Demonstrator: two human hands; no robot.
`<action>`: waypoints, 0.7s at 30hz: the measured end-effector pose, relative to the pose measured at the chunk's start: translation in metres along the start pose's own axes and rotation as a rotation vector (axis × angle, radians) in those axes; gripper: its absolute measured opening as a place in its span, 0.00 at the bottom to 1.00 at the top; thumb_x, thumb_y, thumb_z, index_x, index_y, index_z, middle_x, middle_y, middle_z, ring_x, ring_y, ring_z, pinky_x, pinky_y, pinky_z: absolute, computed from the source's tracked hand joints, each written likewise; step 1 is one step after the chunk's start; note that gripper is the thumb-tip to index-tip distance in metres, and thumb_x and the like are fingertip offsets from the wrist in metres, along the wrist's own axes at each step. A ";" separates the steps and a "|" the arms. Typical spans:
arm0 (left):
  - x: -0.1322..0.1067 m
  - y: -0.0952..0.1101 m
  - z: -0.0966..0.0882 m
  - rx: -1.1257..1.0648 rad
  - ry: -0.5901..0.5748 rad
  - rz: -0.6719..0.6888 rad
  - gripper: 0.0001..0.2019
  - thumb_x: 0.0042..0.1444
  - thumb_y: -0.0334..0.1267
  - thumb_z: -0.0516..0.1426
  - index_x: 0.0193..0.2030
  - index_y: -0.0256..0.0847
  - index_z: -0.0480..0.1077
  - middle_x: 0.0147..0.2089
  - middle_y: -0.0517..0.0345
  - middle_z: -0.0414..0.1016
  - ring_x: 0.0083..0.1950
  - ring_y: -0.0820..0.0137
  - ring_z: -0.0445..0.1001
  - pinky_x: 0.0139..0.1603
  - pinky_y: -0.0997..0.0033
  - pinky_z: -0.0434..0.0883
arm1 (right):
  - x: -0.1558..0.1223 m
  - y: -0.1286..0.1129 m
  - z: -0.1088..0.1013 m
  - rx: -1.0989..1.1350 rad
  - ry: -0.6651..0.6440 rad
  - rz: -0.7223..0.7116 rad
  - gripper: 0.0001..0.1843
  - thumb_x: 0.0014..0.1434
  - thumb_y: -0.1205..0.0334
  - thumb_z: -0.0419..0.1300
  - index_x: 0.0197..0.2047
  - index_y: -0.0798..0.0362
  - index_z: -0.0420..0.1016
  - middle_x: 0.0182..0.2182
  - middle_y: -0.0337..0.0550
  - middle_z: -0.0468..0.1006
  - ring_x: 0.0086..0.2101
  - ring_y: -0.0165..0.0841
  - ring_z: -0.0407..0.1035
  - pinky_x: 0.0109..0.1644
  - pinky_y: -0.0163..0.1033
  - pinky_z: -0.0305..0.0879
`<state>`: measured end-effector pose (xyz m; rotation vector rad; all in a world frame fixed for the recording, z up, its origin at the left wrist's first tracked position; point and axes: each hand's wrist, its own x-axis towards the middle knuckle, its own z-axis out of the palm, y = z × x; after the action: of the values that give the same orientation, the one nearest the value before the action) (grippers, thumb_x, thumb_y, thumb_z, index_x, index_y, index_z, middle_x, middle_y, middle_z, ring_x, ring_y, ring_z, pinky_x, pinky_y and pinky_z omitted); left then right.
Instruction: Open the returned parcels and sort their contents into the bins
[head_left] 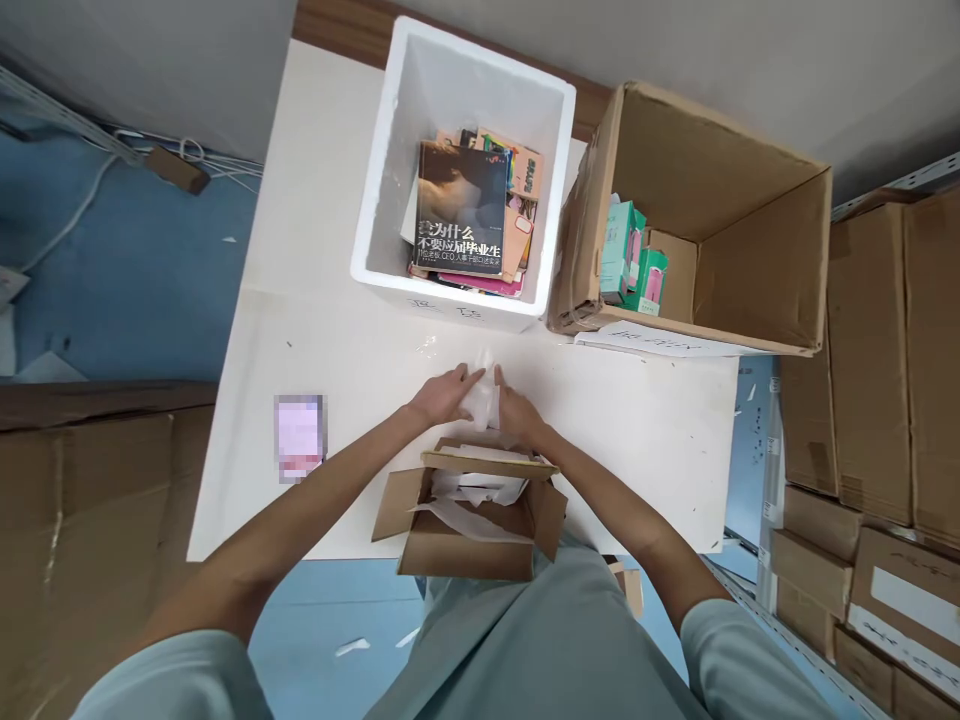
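Both my hands meet over the white table [337, 340], just beyond a small open cardboard box [469, 535] at the front edge. My left hand [442, 395] and my right hand [517, 412] are closed on a white plastic-wrapped item [482, 400] held between them. The small box has its flaps spread and holds crumpled white packing paper [472, 495]. It sits close to my body, partly over the table edge.
A white foam bin [390, 180] with several books stands at the back of the table. Right of it lies an open cardboard carton [750, 250] with teal boxes. A blurred small card [300, 437] lies left. Stacked cartons [877, 400] fill the right, and another carton [90, 520] is at left.
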<state>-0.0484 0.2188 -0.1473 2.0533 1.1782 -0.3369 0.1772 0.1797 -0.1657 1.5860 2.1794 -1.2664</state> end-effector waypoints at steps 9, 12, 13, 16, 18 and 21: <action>0.014 0.007 -0.001 -0.089 0.031 0.083 0.29 0.58 0.25 0.56 0.64 0.48 0.78 0.64 0.50 0.77 0.62 0.53 0.79 0.57 0.60 0.75 | 0.000 0.007 -0.007 0.045 0.050 -0.068 0.26 0.73 0.68 0.53 0.72 0.54 0.70 0.65 0.55 0.79 0.59 0.45 0.73 0.66 0.46 0.68; 0.023 0.012 -0.015 -0.040 -0.035 0.073 0.23 0.55 0.28 0.58 0.55 0.49 0.82 0.61 0.52 0.81 0.63 0.54 0.79 0.55 0.61 0.75 | -0.001 -0.002 -0.009 0.010 0.054 -0.072 0.22 0.68 0.75 0.52 0.62 0.58 0.75 0.60 0.58 0.80 0.56 0.44 0.73 0.64 0.45 0.67; 0.025 0.014 -0.020 -0.026 -0.049 0.072 0.22 0.54 0.29 0.59 0.53 0.49 0.82 0.60 0.52 0.81 0.63 0.53 0.79 0.55 0.61 0.75 | -0.001 -0.006 -0.011 0.006 0.055 -0.081 0.21 0.67 0.76 0.52 0.59 0.58 0.76 0.58 0.58 0.81 0.55 0.44 0.73 0.63 0.45 0.67; 0.022 0.022 -0.043 -0.005 -0.044 0.067 0.18 0.52 0.33 0.60 0.48 0.47 0.83 0.57 0.50 0.84 0.59 0.53 0.81 0.55 0.61 0.75 | -0.002 -0.015 -0.026 0.015 0.072 -0.105 0.17 0.66 0.76 0.54 0.54 0.57 0.77 0.54 0.57 0.82 0.52 0.45 0.74 0.61 0.45 0.69; 0.013 0.028 -0.063 -0.003 -0.003 0.060 0.15 0.53 0.34 0.60 0.46 0.45 0.83 0.53 0.49 0.85 0.55 0.53 0.82 0.54 0.62 0.75 | -0.006 -0.021 -0.044 0.026 0.097 -0.123 0.16 0.66 0.76 0.54 0.52 0.57 0.77 0.53 0.57 0.82 0.52 0.45 0.75 0.61 0.45 0.69; -0.019 0.047 -0.097 -0.023 0.112 0.069 0.14 0.55 0.35 0.57 0.44 0.44 0.83 0.51 0.50 0.85 0.52 0.54 0.82 0.53 0.64 0.74 | -0.025 -0.034 -0.078 0.074 0.186 -0.207 0.13 0.68 0.73 0.54 0.50 0.56 0.77 0.50 0.55 0.81 0.50 0.45 0.75 0.58 0.45 0.69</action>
<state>-0.0320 0.2599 -0.0473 2.1104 1.1681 -0.1759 0.1852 0.2145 -0.0847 1.5979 2.4948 -1.3159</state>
